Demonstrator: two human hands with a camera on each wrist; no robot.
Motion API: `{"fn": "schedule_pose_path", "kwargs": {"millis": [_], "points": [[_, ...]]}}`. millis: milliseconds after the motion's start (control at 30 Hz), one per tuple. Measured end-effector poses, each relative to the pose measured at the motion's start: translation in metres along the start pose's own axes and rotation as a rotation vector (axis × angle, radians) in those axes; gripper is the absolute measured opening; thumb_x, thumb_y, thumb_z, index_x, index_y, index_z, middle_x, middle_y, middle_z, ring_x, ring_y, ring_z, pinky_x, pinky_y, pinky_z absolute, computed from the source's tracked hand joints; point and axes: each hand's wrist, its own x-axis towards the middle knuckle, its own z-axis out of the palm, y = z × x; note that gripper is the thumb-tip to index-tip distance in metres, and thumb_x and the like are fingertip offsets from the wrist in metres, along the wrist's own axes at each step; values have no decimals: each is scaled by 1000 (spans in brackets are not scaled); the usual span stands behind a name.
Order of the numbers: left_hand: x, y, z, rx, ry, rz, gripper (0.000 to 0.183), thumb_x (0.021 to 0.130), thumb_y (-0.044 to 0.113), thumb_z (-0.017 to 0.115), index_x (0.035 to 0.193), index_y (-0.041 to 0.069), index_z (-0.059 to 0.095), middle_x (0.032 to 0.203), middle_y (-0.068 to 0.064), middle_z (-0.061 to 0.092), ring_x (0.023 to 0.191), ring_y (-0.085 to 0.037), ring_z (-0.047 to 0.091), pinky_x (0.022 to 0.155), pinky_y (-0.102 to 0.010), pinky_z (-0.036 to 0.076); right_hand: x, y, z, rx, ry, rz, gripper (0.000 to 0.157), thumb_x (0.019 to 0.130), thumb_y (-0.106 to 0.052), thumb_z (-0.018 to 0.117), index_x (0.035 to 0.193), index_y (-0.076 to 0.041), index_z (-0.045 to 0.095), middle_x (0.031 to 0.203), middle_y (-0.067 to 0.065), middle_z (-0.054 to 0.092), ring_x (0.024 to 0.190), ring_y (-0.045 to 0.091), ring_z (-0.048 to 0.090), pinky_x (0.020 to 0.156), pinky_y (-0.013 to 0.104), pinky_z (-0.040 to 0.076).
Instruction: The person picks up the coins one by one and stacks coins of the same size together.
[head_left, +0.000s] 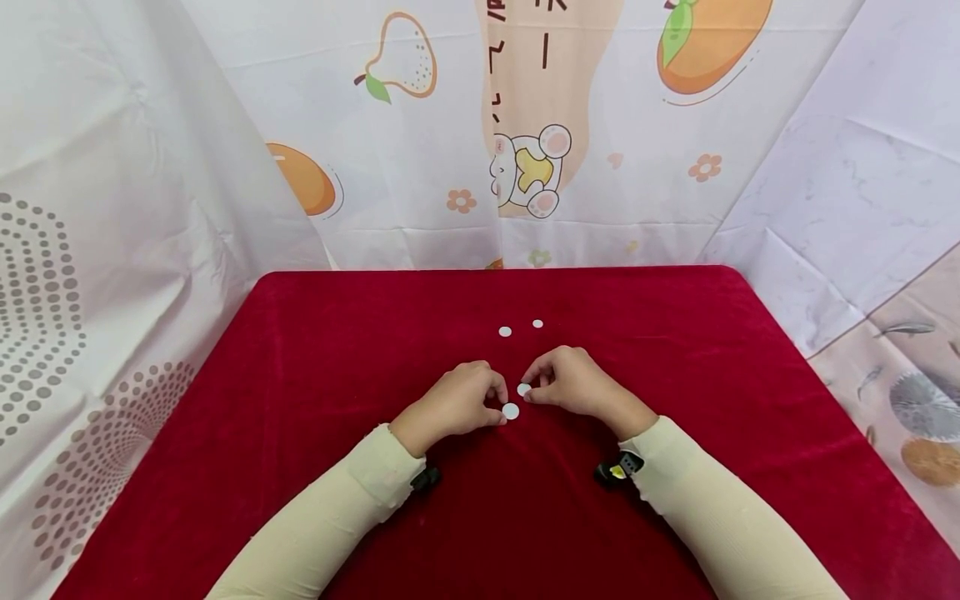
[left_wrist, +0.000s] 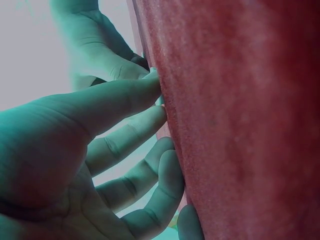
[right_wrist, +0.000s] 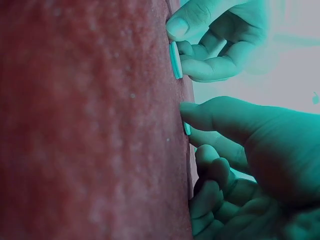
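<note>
On the red cloth, my left hand (head_left: pixel 459 400) pinches a flat white disc (head_left: pixel 511 411) by its edge, between thumb and index finger. Just right of it and slightly farther off, my right hand (head_left: pixel 576 383) holds a second white disc (head_left: pixel 524 389) the same way. From the right wrist, the left hand's disc (right_wrist: pixel 176 60) appears edge-on, lying flat at the cloth, while the other disc (right_wrist: pixel 187 128) is mostly covered by the right thumb. The left thumb (left_wrist: pixel 125 95) hides most of its disc in the left wrist view.
Two smaller white discs lie beyond the hands: one disc (head_left: pixel 506 332) straight ahead, another disc (head_left: pixel 537 323) to its right. A red cloth (head_left: pixel 337 333) covers the table. Printed white curtains (head_left: pixel 405 150) hang behind and at both sides.
</note>
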Motion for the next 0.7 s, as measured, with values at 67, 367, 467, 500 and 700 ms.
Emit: {"fn": "schedule_pose_path", "kwargs": {"millis": [67, 367, 467, 500, 700], "points": [[0, 0, 0, -1, -1, -1, 13, 85, 25, 87, 92, 22, 76, 93, 4, 61, 81, -13, 54, 74, -31, 49, 0, -1, 0, -18, 7, -11, 8, 85, -20, 85, 92, -21, 82, 61, -6, 63, 54, 10, 53, 54, 25, 43], [0, 0, 0, -1, 2, 8, 13, 85, 25, 87, 91, 21, 76, 94, 4, 61, 81, -13, 55, 75, -30, 49, 0, -3, 1, -115, 28, -61, 8, 84, -19, 85, 91, -19, 83, 63, -11, 63, 59, 9, 55, 58, 25, 47], [0, -1, 0, -5, 4, 6, 13, 85, 25, 87, 91, 21, 76, 94, 4, 61, 81, -13, 55, 75, -30, 50, -1, -5, 1, -176, 44, -84, 8, 83, -20, 84, 90, -18, 83, 64, -14, 63, 61, 7, 55, 60, 25, 49], [-1, -1, 0, -8, 4, 6, 14, 85, 25, 87, 91, 21, 76, 94, 4, 61, 82, -13, 55, 75, -30, 50, -1, -6, 1, -197, 50, -91, 7, 82, -19, 84, 89, -18, 83, 65, -14, 63, 62, 7, 55, 61, 25, 49], [-1, -1, 0, -12, 11, 0, 13, 85, 25, 87, 91, 21, 76, 95, 4, 61, 82, -13, 55, 75, -31, 49, -3, -9, 1, -257, 61, -110, 6, 80, -18, 82, 85, -16, 82, 63, -13, 61, 61, 9, 52, 61, 26, 48]]}}
